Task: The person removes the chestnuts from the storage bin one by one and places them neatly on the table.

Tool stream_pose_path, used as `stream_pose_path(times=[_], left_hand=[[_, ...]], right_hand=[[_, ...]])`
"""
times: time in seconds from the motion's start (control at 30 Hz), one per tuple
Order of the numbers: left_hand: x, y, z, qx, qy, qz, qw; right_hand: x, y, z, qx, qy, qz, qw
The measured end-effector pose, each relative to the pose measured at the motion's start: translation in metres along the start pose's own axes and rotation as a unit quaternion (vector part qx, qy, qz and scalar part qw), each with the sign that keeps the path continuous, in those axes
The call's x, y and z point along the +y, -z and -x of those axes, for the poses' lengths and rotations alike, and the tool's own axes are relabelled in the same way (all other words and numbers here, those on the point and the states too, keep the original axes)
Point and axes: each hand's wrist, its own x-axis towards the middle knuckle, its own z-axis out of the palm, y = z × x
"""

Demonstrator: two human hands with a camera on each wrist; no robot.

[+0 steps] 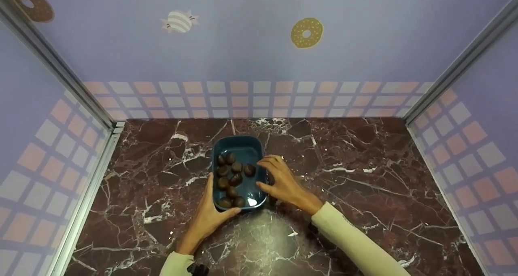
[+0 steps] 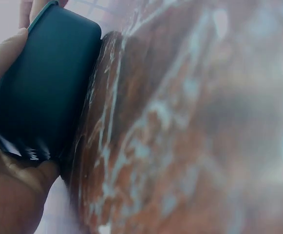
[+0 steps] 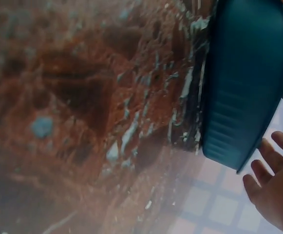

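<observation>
Left wrist: plain-walled teal dish (image 2: 46,73)

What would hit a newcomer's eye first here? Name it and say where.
The blue-green dish of round brown pieces, near the middle of the dark red, white-veined surface, would likely draw the eye first. Next, the left hand holds its near left corner, while the right hand is at its right rim. Behind, doughnut drawings dot the purple wall.
</observation>
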Motion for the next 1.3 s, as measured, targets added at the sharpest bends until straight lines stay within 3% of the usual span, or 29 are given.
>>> stream_pose_path(times=[0.17,0.5,0.77,1.3], left_hand=[[0.001,-0.002,0.0,-0.001,0.006,0.005,1.0],[-0.002,0.0,0.002,-0.001,0.008,0.028,0.9996],[-0.001,0.0,0.001,0.009,0.001,0.023,0.9997],[-0.002,0.0,0.002,0.005,0.011,0.023,0.9996]], right_hand=[[0.005,-0.008,-0.007,-0.004,0.01,0.002,0.9999],[0.008,-0.012,-0.031,-0.085,-0.018,0.021,0.996],[0.014,-0.013,-0.05,-0.16,-0.055,0.045,0.9846],[0.006,-0.014,-0.057,-0.215,-0.1,0.103,0.966]])
